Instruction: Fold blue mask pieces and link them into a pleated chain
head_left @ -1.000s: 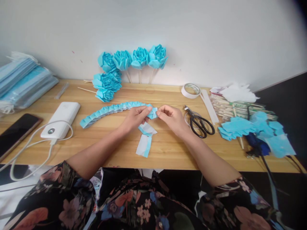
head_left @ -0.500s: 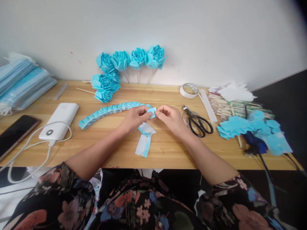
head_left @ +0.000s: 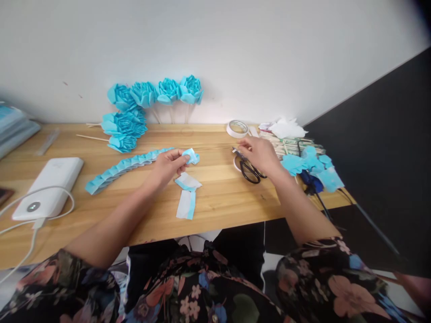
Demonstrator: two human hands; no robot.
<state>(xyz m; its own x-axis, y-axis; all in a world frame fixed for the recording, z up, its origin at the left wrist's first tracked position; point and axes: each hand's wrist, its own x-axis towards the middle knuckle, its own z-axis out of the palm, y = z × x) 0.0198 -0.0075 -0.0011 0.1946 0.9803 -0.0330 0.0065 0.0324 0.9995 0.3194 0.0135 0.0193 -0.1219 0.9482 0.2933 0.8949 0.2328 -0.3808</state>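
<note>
My left hand [head_left: 171,163] pinches a small folded piece of light-blue fabric [head_left: 191,156] between thumb and fingers. Below it on the table lie two cut white-and-blue fabric pieces [head_left: 186,204]. Behind the left hand curves a long pleated blue strip [head_left: 126,166], partly covered by that hand. My right hand [head_left: 257,152] is over the black-handled scissors [head_left: 249,172], its bent fingers beside the blades' tip, where a small white bit sits. I see nothing held in these fingers, though the palm side is hidden.
Several blue fabric flowers on sticks [head_left: 168,91] stand and lie against the wall. A tape roll [head_left: 237,128], a stack of sticks [head_left: 289,146] and blue scraps [head_left: 332,178] are at the right. A white power bank [head_left: 50,186] with a cable lies at the left.
My right hand has let go of the folded blue piece and moved right to the scissors. My left hand keeps the piece. The view has turned to the right.
</note>
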